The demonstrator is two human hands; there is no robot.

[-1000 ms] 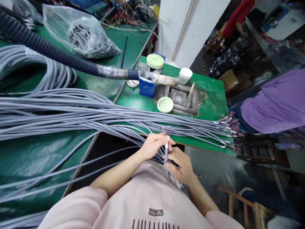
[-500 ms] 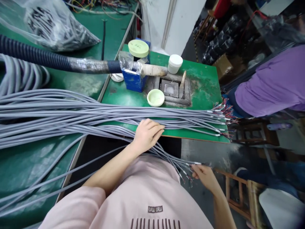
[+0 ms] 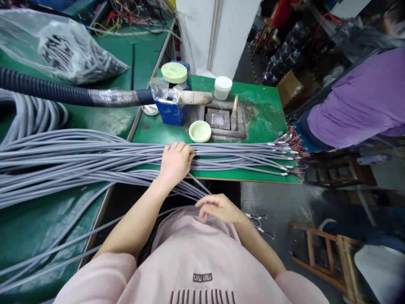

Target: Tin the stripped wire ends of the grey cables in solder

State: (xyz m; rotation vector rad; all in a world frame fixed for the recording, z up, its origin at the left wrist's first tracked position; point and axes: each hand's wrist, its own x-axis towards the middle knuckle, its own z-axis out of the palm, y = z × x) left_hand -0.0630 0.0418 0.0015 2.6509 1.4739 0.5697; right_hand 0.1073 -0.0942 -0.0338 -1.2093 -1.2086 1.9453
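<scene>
A long bundle of grey cables [image 3: 228, 148] lies across the green bench, with stripped ends of thin coloured wires [image 3: 292, 145] at the right. My left hand [image 3: 176, 162] is closed on some of these cables at the bundle's near side. Below the bench edge, over my lap, my right hand [image 3: 219, 207] has its fingers loosely bent and apart, with nothing visible in them. It is beside a few lower grey cables [image 3: 186, 191], which pass behind it. Their stripped wire ends [image 3: 261, 223] show past my right wrist.
Behind the bundle are a solder pot [image 3: 218, 120], a pale green dish [image 3: 200, 131], a white tub [image 3: 223, 88] and a black hose [image 3: 114, 97] on a blue box [image 3: 171, 112]. A wooden stool [image 3: 319, 249] and a person in purple [image 3: 357, 101] are at right.
My right hand has left the lower wire ends and moved left to my lap, its fingers now apart. My left hand has shifted left and up onto the bundle. The view has moved slightly.
</scene>
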